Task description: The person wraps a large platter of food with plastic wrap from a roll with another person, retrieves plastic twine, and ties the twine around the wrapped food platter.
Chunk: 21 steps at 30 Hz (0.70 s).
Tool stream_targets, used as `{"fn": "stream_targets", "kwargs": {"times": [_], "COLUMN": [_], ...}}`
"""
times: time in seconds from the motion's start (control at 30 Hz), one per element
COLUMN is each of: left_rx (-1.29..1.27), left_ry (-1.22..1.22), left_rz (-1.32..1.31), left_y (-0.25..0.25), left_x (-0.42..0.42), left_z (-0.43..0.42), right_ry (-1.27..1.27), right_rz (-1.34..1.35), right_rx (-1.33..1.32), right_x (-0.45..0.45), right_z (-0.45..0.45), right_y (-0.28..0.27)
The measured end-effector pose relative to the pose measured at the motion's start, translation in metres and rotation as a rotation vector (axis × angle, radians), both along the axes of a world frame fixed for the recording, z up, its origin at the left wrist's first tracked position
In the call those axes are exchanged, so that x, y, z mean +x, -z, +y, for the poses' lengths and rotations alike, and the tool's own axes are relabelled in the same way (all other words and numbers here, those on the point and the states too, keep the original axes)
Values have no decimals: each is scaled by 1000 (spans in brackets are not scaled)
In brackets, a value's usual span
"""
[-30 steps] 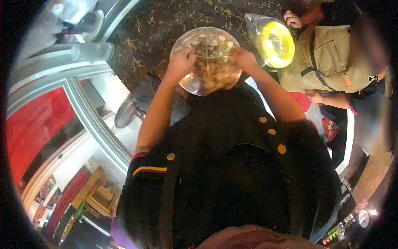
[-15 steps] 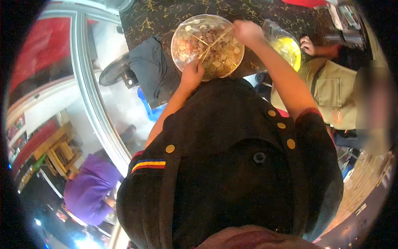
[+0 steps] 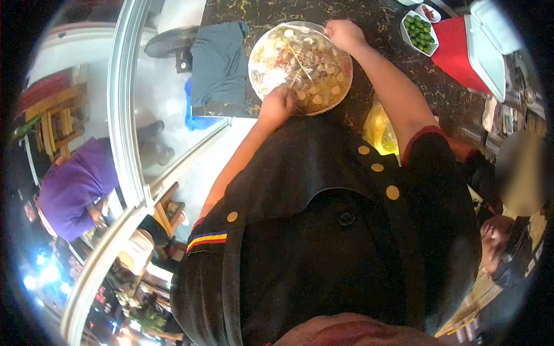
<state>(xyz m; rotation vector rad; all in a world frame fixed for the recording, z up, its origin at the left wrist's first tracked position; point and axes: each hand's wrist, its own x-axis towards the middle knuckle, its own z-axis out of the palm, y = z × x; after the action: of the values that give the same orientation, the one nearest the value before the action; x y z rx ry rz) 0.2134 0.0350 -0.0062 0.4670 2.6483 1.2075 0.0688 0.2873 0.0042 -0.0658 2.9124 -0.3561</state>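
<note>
A round platter of food under clear wrap (image 3: 323,86) rests on the dark marbled counter (image 3: 222,11), with thin pale ties crossing near its middle. My left hand (image 3: 277,106) is closed at the platter's near left part, beside the lower end of a tie. At the far right rim my right hand (image 3: 345,36) is closed; whether it pinches the wrap or a tie cannot be made out. A grey cloth (image 3: 218,62) lies on the counter left of the platter.
A bowl of green fruit (image 3: 419,33), a red item (image 3: 459,55) and a white foam box (image 3: 487,55) are at the far right. A yellow bagged item (image 3: 380,130) is near my right forearm. Left are a fan (image 3: 170,44) and a metal frame (image 3: 124,104).
My right hand moved from the platter's right side to its far right rim, and my left hand went lower. The view turned, bringing the green fruit and foam box into sight.
</note>
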Motion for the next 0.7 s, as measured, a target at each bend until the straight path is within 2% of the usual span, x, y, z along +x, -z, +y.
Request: {"fn": "stream_targets", "kwargs": {"times": [0.1, 0.2, 0.3, 0.37, 0.43, 0.5, 0.6, 0.7], "left_rx": [18, 24, 137, 398, 307, -7, -124, -201], "left_ry": [-34, -94, -226, -514, -535, -340, -266, -197], "left_rz": [9, -107, -243, -341, -425, -188, -119, -29], "left_y": [5, 5, -5, -21, -30, -27, -25, -22], "left_x": [7, 19, 29, 24, 21, 16, 14, 17], "left_z": [9, 11, 16, 23, 24, 26, 30, 33], "right_ry": [-46, -75, -78, -81, -139, -198, -208, -171], "right_rz": [42, 15, -21, 44, 69, 110, 179, 76], "right_rx": [-81, -108, -149, -218, -204, -190, -210, -215], "right_x": [-15, -23, -20, -21, -19, -23, -23, -22], "right_z": [-2, -5, -2, 4, 12, 16, 16, 10], "right_y": [3, 14, 15, 10, 4, 5, 7, 4]}}
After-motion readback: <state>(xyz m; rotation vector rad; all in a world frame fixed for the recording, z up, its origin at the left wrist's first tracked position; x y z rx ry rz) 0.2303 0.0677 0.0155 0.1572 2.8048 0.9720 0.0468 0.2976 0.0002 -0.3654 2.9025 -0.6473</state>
